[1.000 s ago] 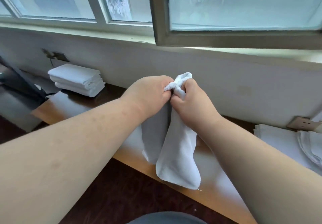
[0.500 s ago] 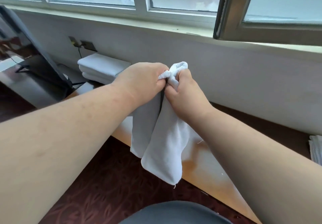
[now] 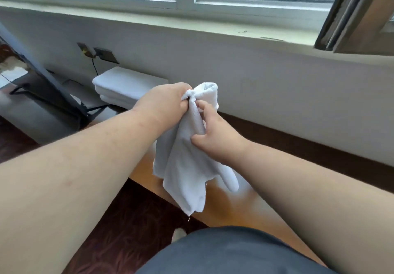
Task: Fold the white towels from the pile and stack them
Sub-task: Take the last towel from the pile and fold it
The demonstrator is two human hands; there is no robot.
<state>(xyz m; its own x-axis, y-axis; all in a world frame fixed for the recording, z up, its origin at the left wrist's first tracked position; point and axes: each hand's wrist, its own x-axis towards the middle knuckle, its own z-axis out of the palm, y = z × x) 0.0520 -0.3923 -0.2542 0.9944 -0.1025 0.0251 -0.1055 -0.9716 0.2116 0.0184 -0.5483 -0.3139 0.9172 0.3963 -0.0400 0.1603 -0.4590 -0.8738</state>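
Note:
A white towel [image 3: 185, 171] hangs in the air above the wooden table [image 3: 232, 203], bunched at its top. My left hand [image 3: 168, 103] grips that bunched top corner in a fist. My right hand [image 3: 215, 133] sits just below and to the right, fingers loosely curled on the cloth, thumb pressing its side. The towel's lower end dangles free near the table's front edge. A stack of folded white towels [image 3: 125, 88] lies at the back left of the table against the wall, partly hidden behind my left hand. The unfolded pile is out of view.
A white wall with a window sill [image 3: 191, 28] runs behind the table. Wall sockets [image 3: 102, 54] with a cable sit above the stack. A dark stand [image 3: 49, 90] leans at the far left. Dark patterned floor [image 3: 128, 231] lies below the table edge.
The view has swung left, bringing the folded stack closer to centre. My right hand slid down from the towel's top and loosened, fingers now spread on the cloth. The left fist keeps its hold.

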